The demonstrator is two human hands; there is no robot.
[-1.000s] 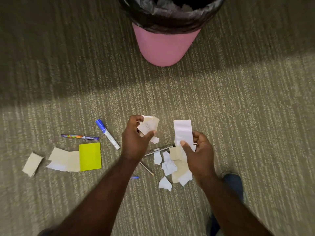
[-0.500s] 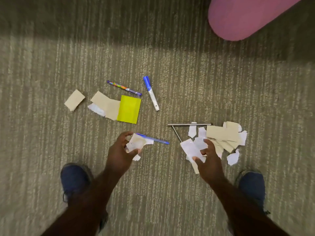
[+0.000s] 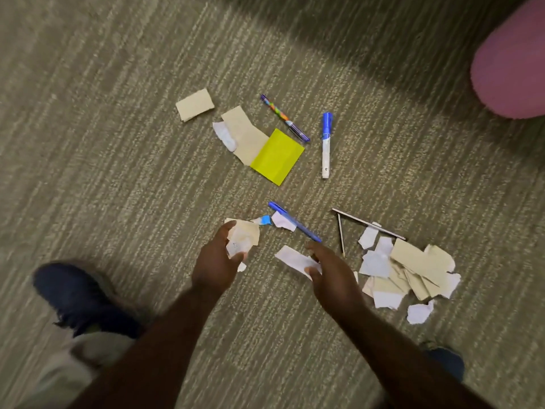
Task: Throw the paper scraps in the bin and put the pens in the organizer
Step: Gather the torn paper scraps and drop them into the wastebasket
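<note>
Judging from the floor, I'd call this job barely started — scraps and pens lie all over the carpet. A heap of torn paper sits at the right, near my right hand. Farther off lie a tan scrap, a second tan piece overlapped by a yellow sheet, and a small white bit beside them. No pen is put away: the multicoloured pen, the blue-capped marker and the blue pen all rest on the carpet, plus two thin sticks by the heap. The pink bin shows only at the upper right edge, well apart from everything; I see no organizer.

My left hand has its fingers curled round a crumpled wad of scraps. The right hand pinches a white strip between thumb and fingers — the strip sticks out to the left, just beside the blue pen's tip.
</note>
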